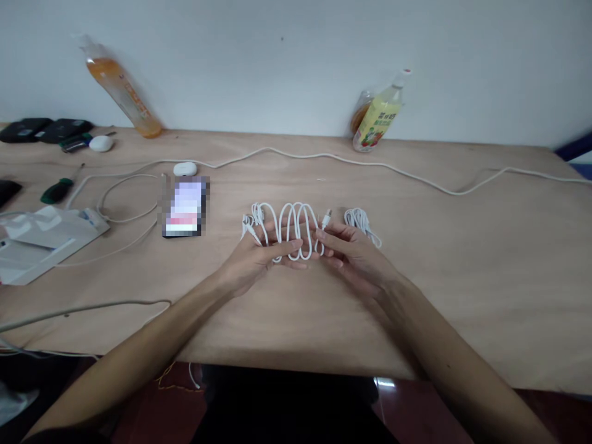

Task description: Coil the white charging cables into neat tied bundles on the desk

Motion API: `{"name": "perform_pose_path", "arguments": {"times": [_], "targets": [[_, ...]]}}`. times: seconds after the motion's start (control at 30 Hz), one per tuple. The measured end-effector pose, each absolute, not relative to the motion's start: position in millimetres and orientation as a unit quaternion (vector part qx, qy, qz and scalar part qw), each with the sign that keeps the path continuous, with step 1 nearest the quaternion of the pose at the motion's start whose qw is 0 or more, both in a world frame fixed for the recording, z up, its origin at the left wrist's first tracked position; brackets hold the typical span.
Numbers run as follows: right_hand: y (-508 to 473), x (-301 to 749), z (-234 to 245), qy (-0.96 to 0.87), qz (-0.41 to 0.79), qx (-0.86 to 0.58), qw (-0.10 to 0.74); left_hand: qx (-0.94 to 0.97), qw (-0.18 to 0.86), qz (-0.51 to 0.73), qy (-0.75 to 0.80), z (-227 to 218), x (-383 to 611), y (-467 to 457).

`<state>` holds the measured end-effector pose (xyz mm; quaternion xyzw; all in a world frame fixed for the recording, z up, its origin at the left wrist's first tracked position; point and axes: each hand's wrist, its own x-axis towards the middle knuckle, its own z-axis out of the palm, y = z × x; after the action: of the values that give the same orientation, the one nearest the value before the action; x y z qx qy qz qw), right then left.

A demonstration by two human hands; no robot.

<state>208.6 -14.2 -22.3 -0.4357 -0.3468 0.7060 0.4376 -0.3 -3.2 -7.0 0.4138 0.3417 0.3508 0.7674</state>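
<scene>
A white charging cable (290,229) in loose, spread loops hangs between my two hands, above the middle of the wooden table. My left hand (259,253) is closed on the loops at their left side, thumb on top. My right hand (354,250) pinches the right end of the coil, where a white plug sticks up beside the fingers. Just behind my right hand lies a bundled white cable (358,221). Another bunch of white cable (248,221) shows by my left hand; whether it joins the held cable I cannot tell.
A phone (185,206) and a white earbud case (185,169) lie to the left. A long white cord (333,156) crosses the table (462,265). An orange drink bottle (123,95) and a yellow-labelled bottle (379,117) lean on the wall. A green-handled screwdriver (57,191) lies left.
</scene>
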Motion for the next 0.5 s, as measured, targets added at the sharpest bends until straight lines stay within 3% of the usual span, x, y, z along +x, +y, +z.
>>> {"name": "perform_pose_path", "arguments": {"times": [0.5], "targets": [[-18.0, 202.9, -14.2, -0.322, 0.709, -0.423, 0.464, 0.376, 0.771, 0.372, 0.354, -5.0, 1.0, -0.2]]}}
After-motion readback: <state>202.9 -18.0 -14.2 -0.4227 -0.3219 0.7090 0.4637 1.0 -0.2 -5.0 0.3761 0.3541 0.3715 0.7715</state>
